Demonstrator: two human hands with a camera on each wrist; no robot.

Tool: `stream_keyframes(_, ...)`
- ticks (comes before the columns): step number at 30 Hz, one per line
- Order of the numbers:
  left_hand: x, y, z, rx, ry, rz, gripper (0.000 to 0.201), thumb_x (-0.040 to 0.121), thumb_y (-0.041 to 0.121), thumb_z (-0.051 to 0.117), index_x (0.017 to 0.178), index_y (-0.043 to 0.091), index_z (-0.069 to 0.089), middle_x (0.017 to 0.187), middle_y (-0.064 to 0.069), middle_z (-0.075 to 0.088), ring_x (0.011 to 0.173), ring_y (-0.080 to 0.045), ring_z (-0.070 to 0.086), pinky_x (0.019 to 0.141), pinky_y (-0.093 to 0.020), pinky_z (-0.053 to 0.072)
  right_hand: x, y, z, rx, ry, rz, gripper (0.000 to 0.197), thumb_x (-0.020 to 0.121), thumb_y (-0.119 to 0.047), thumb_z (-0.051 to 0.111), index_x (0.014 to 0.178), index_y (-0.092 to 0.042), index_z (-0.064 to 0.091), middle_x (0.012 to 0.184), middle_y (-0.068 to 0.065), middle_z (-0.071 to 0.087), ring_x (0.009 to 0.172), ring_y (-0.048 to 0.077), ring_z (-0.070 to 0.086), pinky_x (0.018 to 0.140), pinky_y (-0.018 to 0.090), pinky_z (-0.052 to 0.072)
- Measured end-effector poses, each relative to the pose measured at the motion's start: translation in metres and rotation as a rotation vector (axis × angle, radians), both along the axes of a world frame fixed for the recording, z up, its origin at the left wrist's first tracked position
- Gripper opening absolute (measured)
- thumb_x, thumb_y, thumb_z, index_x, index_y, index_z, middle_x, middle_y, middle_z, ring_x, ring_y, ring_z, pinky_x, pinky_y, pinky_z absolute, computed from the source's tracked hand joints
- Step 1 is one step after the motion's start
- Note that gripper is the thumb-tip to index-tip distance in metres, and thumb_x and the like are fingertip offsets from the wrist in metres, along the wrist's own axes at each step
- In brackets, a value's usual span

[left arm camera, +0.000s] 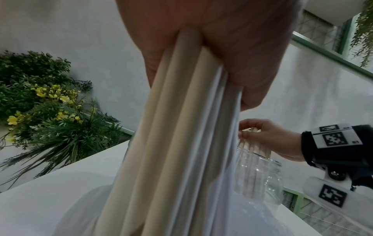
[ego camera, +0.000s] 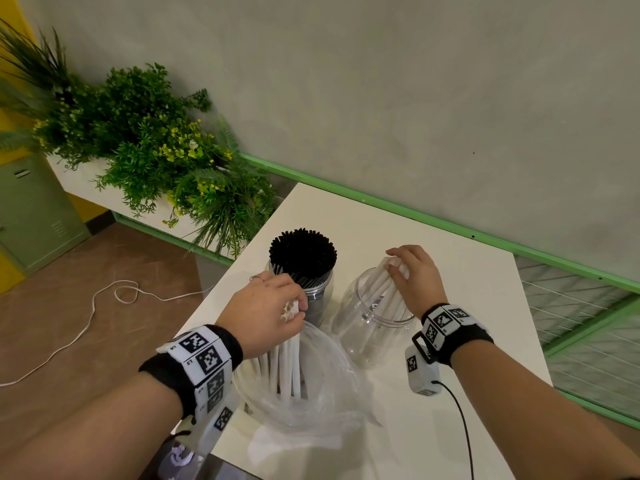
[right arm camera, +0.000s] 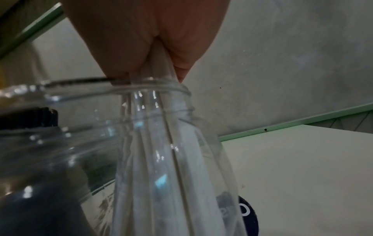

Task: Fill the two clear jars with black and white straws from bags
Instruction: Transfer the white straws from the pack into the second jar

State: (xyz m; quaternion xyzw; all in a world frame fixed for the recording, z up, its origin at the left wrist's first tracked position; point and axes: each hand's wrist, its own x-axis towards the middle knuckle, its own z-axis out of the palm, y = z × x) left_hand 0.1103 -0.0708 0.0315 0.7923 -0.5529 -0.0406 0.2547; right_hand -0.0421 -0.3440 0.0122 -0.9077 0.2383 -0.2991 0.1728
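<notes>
Seen from the head camera only: a white square table [ego camera: 450, 271] set against a grey wall, a bank of green plants with yellow flowers [ego camera: 149, 150] off its far-left corner, and a white cord [ego camera: 93, 306] looped on the brown floor. On the table, nearest the viewer, a crumpled clear plastic bag [ego camera: 311, 400] standing open with long white straws [ego camera: 289, 368] upright in it. Behind it to the left, a clear jar packed with black straws [ego camera: 303, 252], its contents fanned out above the rim. Beside that on the right, close but apart, a second clear plastic jar [ego camera: 367, 327] tilted toward the viewer, holding only a small bundle of white straws [ego camera: 388, 289] leaning against its near wall.

Left hand [ego camera: 266, 310], fingers curled, gripping the upper ends of the straws in the bag; ring on one finger. Right hand [ego camera: 415, 275], fingers bent over the top ends of the bundle in the tilted jar, gripping them just above the rim.

From the left wrist, not visible overhead: the palm [left arm camera: 201, 39] closed round the cream-white straws [left arm camera: 171, 143], which run down into the hazy bag, with the right hand [left arm camera: 268, 137] and its jar [left arm camera: 260, 175] beyond.

From the right wrist: straws [right arm camera: 171, 175] dropping through the threaded jar mouth [right arm camera: 157, 89] from pinching fingers [right arm camera: 125, 47], and a dark round label [right arm camera: 248, 214] low on the jar, unreadable.
</notes>
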Motion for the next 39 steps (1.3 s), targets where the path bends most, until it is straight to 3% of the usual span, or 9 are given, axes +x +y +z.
stream_keyframes(7, -0.001, 0.001, 0.0, -0.01, -0.01, -0.005, 0.03, 0.075, 0.051, 0.037, 0.085, 0.035, 0.061, 0.091, 0.018, 0.057, 0.086, -0.009, 0.042, 0.078, -0.023, 0.032, -0.005, -0.001, 0.002, 0.132, 0.08, -0.082, 0.047, 0.086, -0.021, 0.071, 0.129, -0.014, 0.055, 0.123, 0.005, 0.051, 0.108, 0.015, 0.049, 0.09, 0.02, 0.034)
stream_keyframes(10, -0.002, 0.001, 0.0, -0.01, 0.0, 0.0, 0.031, 0.075, 0.051, 0.036, 0.085, 0.035, 0.061, 0.091, 0.018, 0.056, 0.086, -0.009, 0.042, 0.078, -0.025, 0.034, -0.003, -0.001, 0.004, 0.12, 0.026, -0.081, 0.034, 0.088, -0.016, 0.068, 0.12, -0.01, 0.061, 0.111, 0.007, 0.056, 0.1, 0.019, 0.054, 0.084, 0.015, 0.033)
stream_keyframes(15, -0.002, 0.002, -0.001, -0.008, 0.004, 0.002, 0.029, 0.075, 0.051, 0.037, 0.085, 0.036, 0.06, 0.092, 0.019, 0.056, 0.087, -0.008, 0.043, 0.08, -0.026, 0.036, -0.001, 0.003, 0.007, 0.018, -0.159, -0.094, 0.022, 0.091, -0.008, 0.063, 0.113, -0.004, 0.063, 0.109, 0.009, 0.055, 0.098, 0.017, 0.051, 0.09, 0.022, 0.038)
stream_keyframes(20, -0.003, 0.002, 0.0, 0.003, 0.004, 0.01, 0.032, 0.075, 0.052, 0.036, 0.086, 0.036, 0.061, 0.093, 0.019, 0.057, 0.088, -0.007, 0.042, 0.079, -0.024, 0.035, 0.001, -0.001, 0.003, 0.02, -0.093, -0.081, 0.025, 0.094, -0.013, 0.059, 0.118, -0.007, 0.061, 0.114, 0.011, 0.055, 0.104, 0.022, 0.053, 0.091, 0.023, 0.036)
stream_keyframes(27, -0.003, 0.002, 0.001, 0.014, 0.01, 0.013, 0.032, 0.075, 0.052, 0.035, 0.086, 0.036, 0.061, 0.092, 0.018, 0.057, 0.088, -0.01, 0.045, 0.079, -0.024, 0.033, -0.001, 0.0, 0.003, 0.088, -0.094, -0.09, 0.027, 0.095, -0.021, 0.06, 0.119, -0.01, 0.062, 0.117, 0.004, 0.053, 0.101, 0.012, 0.05, 0.089, 0.02, 0.036)
stream_keyframes(32, -0.004, 0.001, 0.003, 0.016, 0.016, 0.012, 0.031, 0.075, 0.05, 0.036, 0.085, 0.035, 0.061, 0.091, 0.017, 0.058, 0.088, -0.011, 0.046, 0.08, -0.026, 0.038, -0.001, -0.002, 0.005, 0.051, -0.13, -0.082, 0.016, 0.094, -0.01, 0.058, 0.106, -0.002, 0.066, 0.107, 0.012, 0.056, 0.093, 0.019, 0.055, 0.083, 0.011, 0.033)
stream_keyframes(39, -0.003, 0.001, 0.003, 0.037, 0.012, 0.017, 0.03, 0.075, 0.051, 0.036, 0.086, 0.036, 0.06, 0.092, 0.018, 0.057, 0.087, -0.009, 0.045, 0.081, -0.027, 0.04, 0.0, -0.006, -0.004, 0.087, -0.06, -0.072, 0.019, 0.096, -0.022, 0.057, 0.107, -0.01, 0.066, 0.108, 0.0, 0.052, 0.1, 0.022, 0.054, 0.086, 0.028, 0.045)
